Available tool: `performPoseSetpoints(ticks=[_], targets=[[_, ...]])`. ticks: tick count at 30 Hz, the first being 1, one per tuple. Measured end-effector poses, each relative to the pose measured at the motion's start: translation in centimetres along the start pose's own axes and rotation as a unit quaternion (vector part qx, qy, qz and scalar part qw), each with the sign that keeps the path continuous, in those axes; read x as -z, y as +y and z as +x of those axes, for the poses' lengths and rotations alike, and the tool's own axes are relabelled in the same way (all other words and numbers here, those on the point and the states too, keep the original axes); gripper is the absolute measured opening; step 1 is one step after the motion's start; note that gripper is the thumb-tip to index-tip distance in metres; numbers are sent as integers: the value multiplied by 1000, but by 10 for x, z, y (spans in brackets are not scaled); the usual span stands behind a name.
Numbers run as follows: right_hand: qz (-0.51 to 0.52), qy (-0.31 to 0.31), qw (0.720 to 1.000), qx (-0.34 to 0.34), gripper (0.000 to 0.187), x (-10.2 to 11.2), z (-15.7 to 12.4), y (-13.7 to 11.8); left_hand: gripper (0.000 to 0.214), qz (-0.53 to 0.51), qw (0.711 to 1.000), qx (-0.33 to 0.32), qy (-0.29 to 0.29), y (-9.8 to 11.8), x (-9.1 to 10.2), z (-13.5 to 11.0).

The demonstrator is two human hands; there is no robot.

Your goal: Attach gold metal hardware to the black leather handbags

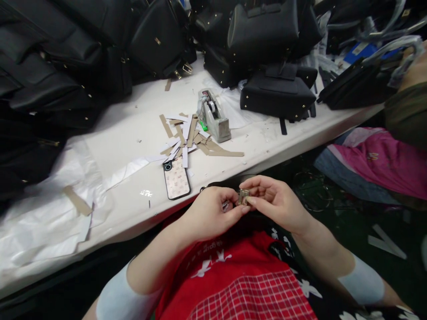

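Note:
Just past the table's front edge, above my lap, both hands meet at a small rectangular gold-coloured metal fitting [243,196]. My right hand [278,202] pinches it between thumb and fingers from the right. From the other side, the thumb and curled fingers of my left hand [210,212] close on its left edge. Something small and shiny shows inside the curl of the left fingers, too little visible to name. Behind the hands lies a black item [230,181], mostly hidden, with a small metal ring at its left end.
On the white table [126,129] lie a phone [177,178], a heap of card strips [183,135] and a tape dispenser [213,116]. Black handbags [278,91] crowd the back and left. Plastic sheeting [50,209] covers the left front. At right, another person's arm [413,71] reaches in.

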State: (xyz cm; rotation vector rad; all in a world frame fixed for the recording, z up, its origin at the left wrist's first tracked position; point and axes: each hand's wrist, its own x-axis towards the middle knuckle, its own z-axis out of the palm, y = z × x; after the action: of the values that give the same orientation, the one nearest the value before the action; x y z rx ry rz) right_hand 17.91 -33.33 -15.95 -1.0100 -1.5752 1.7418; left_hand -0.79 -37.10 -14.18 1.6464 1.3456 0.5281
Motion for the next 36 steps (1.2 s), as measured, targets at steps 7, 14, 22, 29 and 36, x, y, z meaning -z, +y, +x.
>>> performPoseSetpoints(ticks=[7,14,22,29,36], targets=[[-130,54,990,34,24,1,-1,-8,31,-12,1000,11,23,-8,-2,4],[-286,79,949,106,12,6,7,-19,32,51,997,6,58,-3,-5,7],[-420,22,892,169,10,13,21,-42,31,140,985,-15,104,3,-3,10],[-418,64,893,155,15,10,25,-34,28,148,979,-23,139,-4,-5,11],[-437,5,873,214,14,9,31,-35,29,122,982,-33,142,-8,-5,11]])
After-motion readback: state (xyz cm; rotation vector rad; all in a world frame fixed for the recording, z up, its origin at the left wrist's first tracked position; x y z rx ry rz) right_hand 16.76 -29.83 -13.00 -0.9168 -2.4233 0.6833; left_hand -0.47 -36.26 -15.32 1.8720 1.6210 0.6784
